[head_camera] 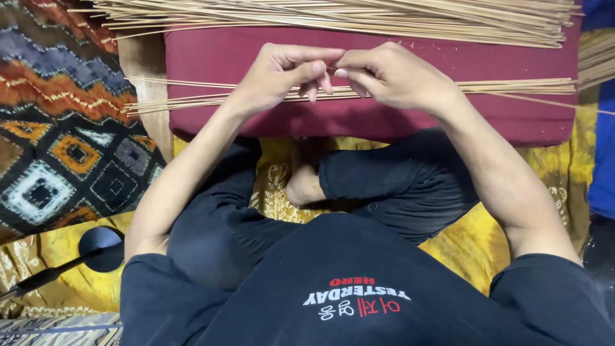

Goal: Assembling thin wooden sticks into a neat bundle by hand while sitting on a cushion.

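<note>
My left hand (285,74) and my right hand (391,75) meet fingertip to fingertip over a dark red cushion (256,51). Between thumb and fingers both pinch a thin pale stick, barely visible where the fingertips touch. Under the hands a small bundle of thin bamboo sticks (512,86) lies across the cushion from left to right. A much larger pile of the same sticks (359,16) lies along the cushion's far edge. I sit cross-legged in black trousers, one bare foot (304,186) showing below the cushion.
A patterned woven cloth (64,141) in orange, black and blue covers the left side. Yellow patterned fabric (477,237) lies under my legs. A black round-headed tool with a long handle (96,250) rests at the lower left. Blue fabric (602,160) borders the right edge.
</note>
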